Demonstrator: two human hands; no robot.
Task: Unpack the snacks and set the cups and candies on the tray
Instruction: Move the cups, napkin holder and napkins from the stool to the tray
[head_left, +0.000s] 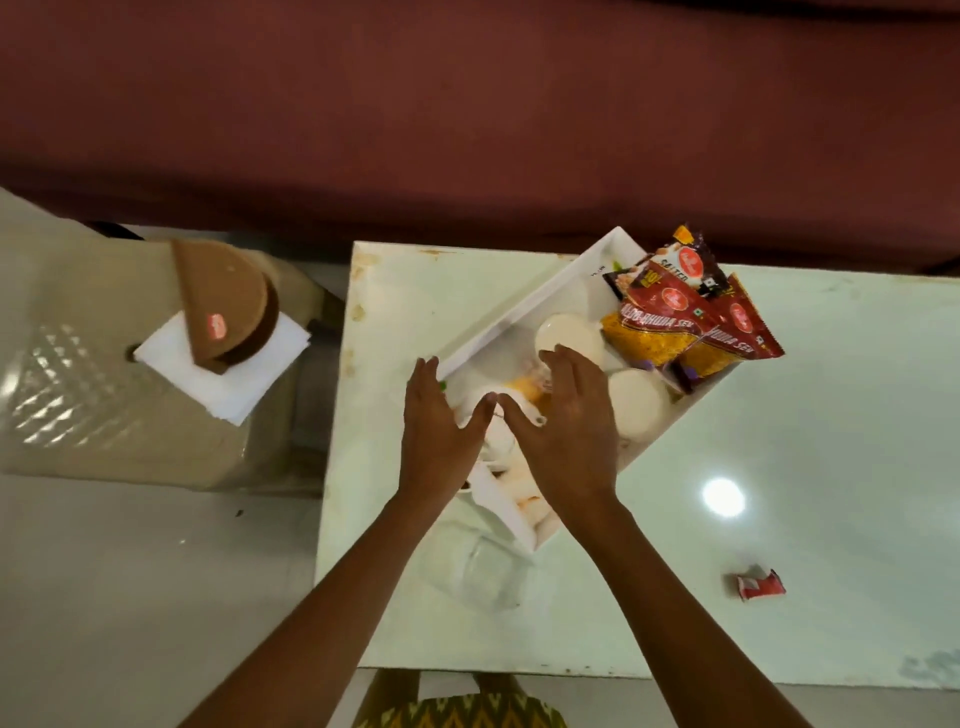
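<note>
A white rectangular tray (524, 306) lies at an angle on the pale green table (779, 467). At its far end lie three snack packets (685, 322), red and yellow. White cups (569, 335) and another white cup (636, 402) stand in the tray's middle. My left hand (441, 431) and my right hand (566, 431) hover flat over the tray's near half, fingers spread, thumbs almost touching, palms down. Something orange and small (522, 389) shows between the hands. What lies under the hands is hidden. A clear glass (483, 571) lies on the table below the tray.
A red candy wrapper (759, 583) sits on the table at the right. To the left, a side table holds white napkins (223, 374) and a brown round holder (228, 306). A maroon sofa (467, 104) runs along the far side.
</note>
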